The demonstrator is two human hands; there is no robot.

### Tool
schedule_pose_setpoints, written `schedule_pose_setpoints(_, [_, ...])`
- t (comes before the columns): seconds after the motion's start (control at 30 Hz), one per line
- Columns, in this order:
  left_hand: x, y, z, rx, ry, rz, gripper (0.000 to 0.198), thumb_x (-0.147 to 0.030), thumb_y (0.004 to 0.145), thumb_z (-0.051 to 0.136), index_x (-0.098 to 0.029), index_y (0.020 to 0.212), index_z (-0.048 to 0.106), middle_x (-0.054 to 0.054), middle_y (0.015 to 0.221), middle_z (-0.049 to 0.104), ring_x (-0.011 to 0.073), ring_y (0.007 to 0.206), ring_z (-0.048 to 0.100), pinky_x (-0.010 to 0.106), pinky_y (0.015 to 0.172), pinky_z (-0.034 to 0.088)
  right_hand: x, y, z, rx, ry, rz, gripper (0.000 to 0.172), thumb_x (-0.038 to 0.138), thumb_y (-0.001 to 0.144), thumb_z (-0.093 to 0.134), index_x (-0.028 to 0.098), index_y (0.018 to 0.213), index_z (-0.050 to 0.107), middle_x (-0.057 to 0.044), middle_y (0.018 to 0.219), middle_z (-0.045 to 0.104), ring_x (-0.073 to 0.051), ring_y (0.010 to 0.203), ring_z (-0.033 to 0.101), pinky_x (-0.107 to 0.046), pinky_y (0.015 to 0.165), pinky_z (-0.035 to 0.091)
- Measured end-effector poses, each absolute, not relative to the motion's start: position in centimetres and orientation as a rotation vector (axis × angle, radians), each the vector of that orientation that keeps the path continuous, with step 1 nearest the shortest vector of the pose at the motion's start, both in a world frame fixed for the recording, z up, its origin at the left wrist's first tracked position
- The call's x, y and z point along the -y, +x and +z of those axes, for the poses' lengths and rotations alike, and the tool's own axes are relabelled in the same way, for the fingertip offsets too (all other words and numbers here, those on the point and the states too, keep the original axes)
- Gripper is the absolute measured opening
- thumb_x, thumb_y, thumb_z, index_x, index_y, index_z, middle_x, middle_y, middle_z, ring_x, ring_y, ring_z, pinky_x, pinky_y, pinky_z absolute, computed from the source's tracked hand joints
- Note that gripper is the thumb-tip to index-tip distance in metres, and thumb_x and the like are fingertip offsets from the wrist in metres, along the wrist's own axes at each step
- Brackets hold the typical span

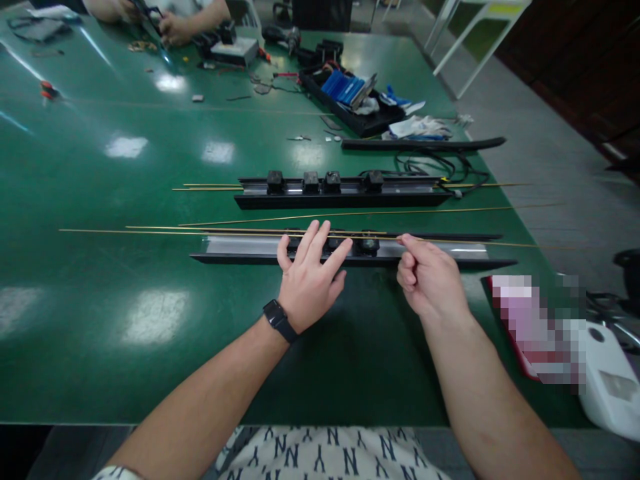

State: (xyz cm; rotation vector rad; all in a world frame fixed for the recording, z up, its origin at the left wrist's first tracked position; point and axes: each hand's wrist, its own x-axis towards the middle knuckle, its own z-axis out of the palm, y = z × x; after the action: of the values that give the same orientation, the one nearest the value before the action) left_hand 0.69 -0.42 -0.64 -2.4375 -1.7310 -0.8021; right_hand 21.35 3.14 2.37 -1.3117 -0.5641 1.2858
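I see a glossy green table (100, 300) filling most of my view, with soft white patches of overhead light (126, 147) mirrored on its top. To the right runs a grey floor (540, 160). A white metal frame (500, 9) stands on it, and dark wooden panelling (590, 60) lies beyond.

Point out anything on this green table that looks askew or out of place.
The thin brass rods stand out: they are not parallel, one slants between the far rail and near rail, and several overhang the table's right edge. The right hand pinches one; the left hand rests on the near rail.
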Motion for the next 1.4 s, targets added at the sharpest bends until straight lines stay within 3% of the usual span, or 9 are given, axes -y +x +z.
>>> schedule_pose_setpoints(1.0, [0.45, 0.66, -0.41, 1.736, -2.454, -0.798, 0.051, -0.034, 0.096, 0.066, -0.033, 0.146, 0.061, 0.016, 0.169, 0.042, 0.0342, 0.158, 0.036, 0.066, 0.125, 0.012, -3.29, 21.60, 2.36, 0.512, -1.363, 1.203, 0.021, 0.028, 0.076, 0.086, 0.016, 0.078, 0.069, 0.007, 0.049, 0.052, -0.005, 0.032, 0.039, -0.015, 0.027, 0.025])
schedule_pose_setpoints(1.4, [0.44, 0.69, -0.49, 1.733, -2.451, -0.798, 0.052, -0.035, 0.095, 0.068, -0.032, 0.146, 0.061, 0.015, 0.168, 0.042, 0.0346, 0.158, 0.037, 0.066, 0.125, 0.011, -3.08, 21.19, 2.51, 0.566, -1.319, 1.317, 0.028, 0.029, 0.074, 0.086, 0.014, 0.094, 0.074, 0.006, 0.052, 0.055, -0.005, 0.031, 0.037, -0.015, 0.026, 0.023])
